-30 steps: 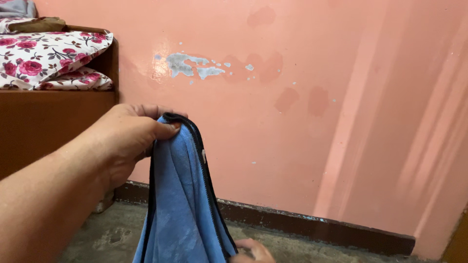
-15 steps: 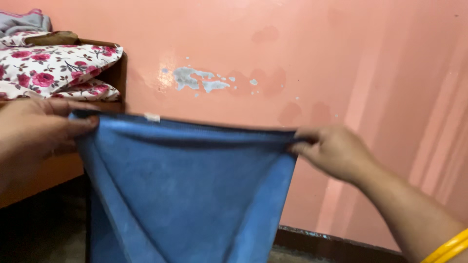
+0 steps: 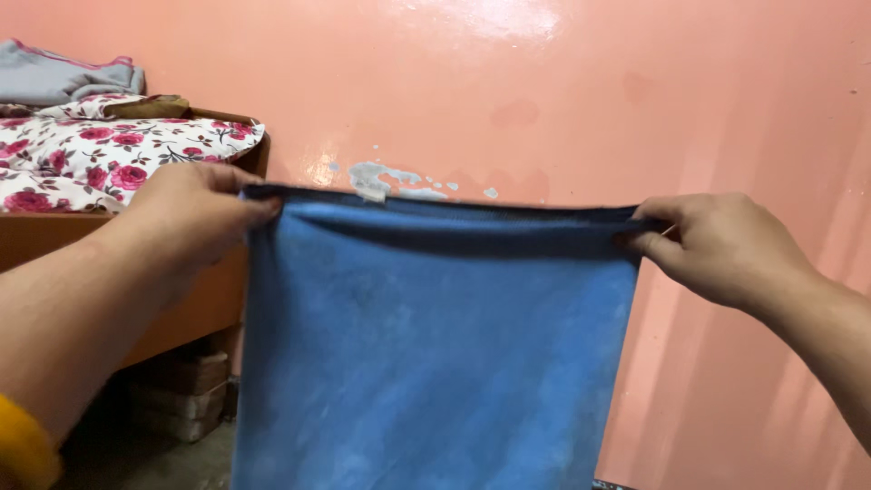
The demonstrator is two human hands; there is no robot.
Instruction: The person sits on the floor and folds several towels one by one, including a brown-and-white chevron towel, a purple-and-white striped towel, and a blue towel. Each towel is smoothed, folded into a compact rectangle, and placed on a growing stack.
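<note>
Head view: blue cloth hangs downward, top edge level

Glossy salmon-pink wall fills the background, with a patch of peeled paint showing grey-white and a bright light glare near the top. At left, a brown wooden bed frame carries floral rose-print bedding and a folded grey cloth on top. Bricks sit under the frame on a dim grey concrete floor.

Blue cloth, rose-patterned bedding
</note>
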